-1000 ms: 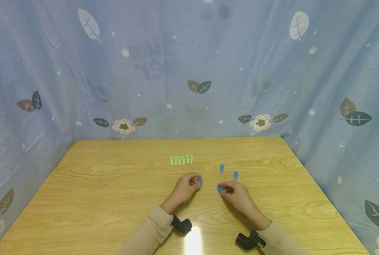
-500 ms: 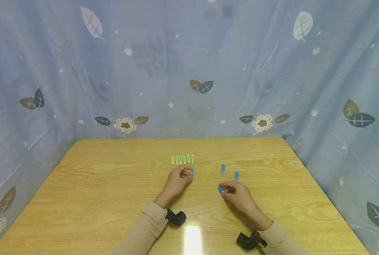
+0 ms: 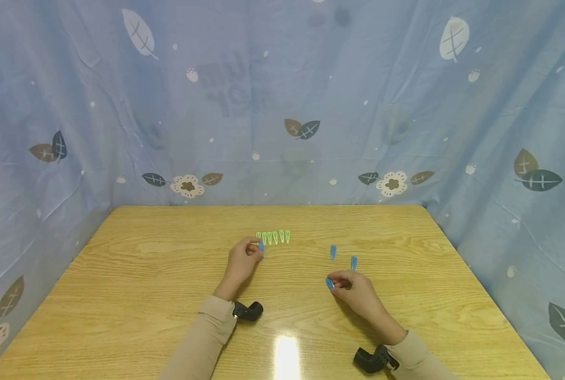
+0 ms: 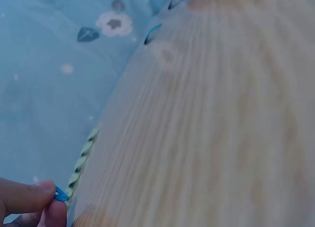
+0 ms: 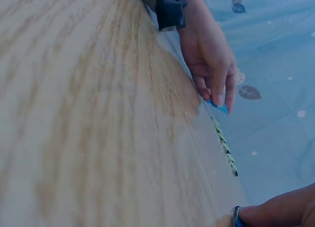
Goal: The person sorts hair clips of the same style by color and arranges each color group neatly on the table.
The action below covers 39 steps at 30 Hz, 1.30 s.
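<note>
Between thumb and fingers my left hand (image 3: 242,259) pinches a blue snap hair clip (image 3: 261,250), close to the left end of a row of green hair clips (image 3: 275,238). The same blue clip (image 4: 60,194) shows at the fingertips in the left wrist view. My right hand (image 3: 356,292) pinches another blue hair clip (image 3: 329,283) low over the table. Beyond that hand lie two more blue clips, one farther back (image 3: 333,252) and one just past the knuckles (image 3: 354,263), its lower end partly hidden.
The wooden table (image 3: 168,274) reaches back to a blue patterned curtain (image 3: 282,95), which also hangs along both sides. A black wrist camera is strapped to each forearm, left camera (image 3: 248,311) and right camera (image 3: 370,360). A bright reflection lies near the front.
My left hand has moved left and farther back with its blue clip, from the middle of the table to the green row's left end. The right hand has stayed in place.
</note>
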### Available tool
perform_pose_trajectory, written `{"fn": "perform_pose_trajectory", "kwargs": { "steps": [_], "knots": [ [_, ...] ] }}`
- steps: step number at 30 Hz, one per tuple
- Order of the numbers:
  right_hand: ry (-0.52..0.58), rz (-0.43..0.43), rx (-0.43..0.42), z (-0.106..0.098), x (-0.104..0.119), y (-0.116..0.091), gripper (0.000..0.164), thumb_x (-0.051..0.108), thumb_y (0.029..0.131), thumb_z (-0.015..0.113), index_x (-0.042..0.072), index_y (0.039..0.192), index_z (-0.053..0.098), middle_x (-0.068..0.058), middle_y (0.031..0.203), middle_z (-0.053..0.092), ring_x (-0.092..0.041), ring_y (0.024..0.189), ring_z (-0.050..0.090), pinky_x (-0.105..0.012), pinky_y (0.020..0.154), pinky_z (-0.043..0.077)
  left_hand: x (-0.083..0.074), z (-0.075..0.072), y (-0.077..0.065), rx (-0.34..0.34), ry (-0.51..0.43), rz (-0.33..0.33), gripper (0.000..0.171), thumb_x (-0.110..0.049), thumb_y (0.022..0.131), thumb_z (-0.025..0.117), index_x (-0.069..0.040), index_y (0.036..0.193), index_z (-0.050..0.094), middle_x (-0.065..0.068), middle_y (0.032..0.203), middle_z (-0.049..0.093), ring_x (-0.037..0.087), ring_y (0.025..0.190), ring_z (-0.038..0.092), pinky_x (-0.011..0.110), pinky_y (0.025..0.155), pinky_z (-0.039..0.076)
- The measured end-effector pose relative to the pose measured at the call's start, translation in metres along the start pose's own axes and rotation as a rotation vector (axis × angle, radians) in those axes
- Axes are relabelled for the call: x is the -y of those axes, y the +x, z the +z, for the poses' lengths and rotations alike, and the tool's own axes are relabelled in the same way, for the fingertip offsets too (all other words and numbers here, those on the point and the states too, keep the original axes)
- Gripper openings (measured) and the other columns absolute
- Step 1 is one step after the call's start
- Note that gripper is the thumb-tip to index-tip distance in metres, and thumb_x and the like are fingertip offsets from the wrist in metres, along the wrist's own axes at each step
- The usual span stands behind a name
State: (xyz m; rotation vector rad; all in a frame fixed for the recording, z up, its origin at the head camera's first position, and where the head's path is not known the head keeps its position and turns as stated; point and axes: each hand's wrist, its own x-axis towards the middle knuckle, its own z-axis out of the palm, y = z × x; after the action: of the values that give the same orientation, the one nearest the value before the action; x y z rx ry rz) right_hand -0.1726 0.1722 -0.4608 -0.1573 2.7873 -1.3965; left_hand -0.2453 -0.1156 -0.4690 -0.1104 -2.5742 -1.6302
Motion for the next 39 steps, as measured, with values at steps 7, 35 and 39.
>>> {"fn": "perform_pose_trajectory", "kwargs": {
  "steps": [7, 35, 39],
  "knots": [
    [0.007, 0.006, 0.002, 0.0000, -0.0002, -0.0002, 0.028, -0.004, 0.080, 0.069, 0.005, 0.106, 0.070, -0.002, 0.091, 0.066, -0.011, 0.081, 0.061, -0.020, 0.069, 0.050, 0.0019, -0.0060, 0.0020, -0.042, 0.051, -0.011, 0.034, -0.003, 0.086, 0.066, 0.001, 0.119, 0.061, 0.011, 0.088, 0.064, 0.020, 0.079, 0.061, 0.032, 0.071, 0.053],
    [0.013, 0.009, -0.003, 0.0013, -0.0015, 0.0008, 0.028, -0.003, 0.080, 0.068, 0.007, 0.106, 0.071, -0.001, 0.088, 0.066, -0.010, 0.080, 0.060, -0.020, 0.068, 0.049, -0.0054, -0.0026, -0.0007, -0.068, 0.214, -0.003, 0.021, -0.005, 0.087, 0.063, 0.004, 0.106, 0.067, 0.010, 0.080, 0.064, 0.016, 0.066, 0.056, 0.025, 0.056, 0.046],
    [0.019, 0.009, -0.002, 0.0008, -0.0016, 0.0014, 0.027, -0.003, 0.080, 0.068, 0.006, 0.106, 0.070, -0.001, 0.087, 0.066, -0.010, 0.079, 0.060, -0.020, 0.068, 0.049, -0.0027, -0.0032, 0.0002, -0.061, 0.202, 0.006, 0.020, -0.003, 0.086, 0.063, 0.003, 0.104, 0.068, 0.011, 0.081, 0.065, 0.016, 0.066, 0.057, 0.025, 0.057, 0.047]
  ]
}}
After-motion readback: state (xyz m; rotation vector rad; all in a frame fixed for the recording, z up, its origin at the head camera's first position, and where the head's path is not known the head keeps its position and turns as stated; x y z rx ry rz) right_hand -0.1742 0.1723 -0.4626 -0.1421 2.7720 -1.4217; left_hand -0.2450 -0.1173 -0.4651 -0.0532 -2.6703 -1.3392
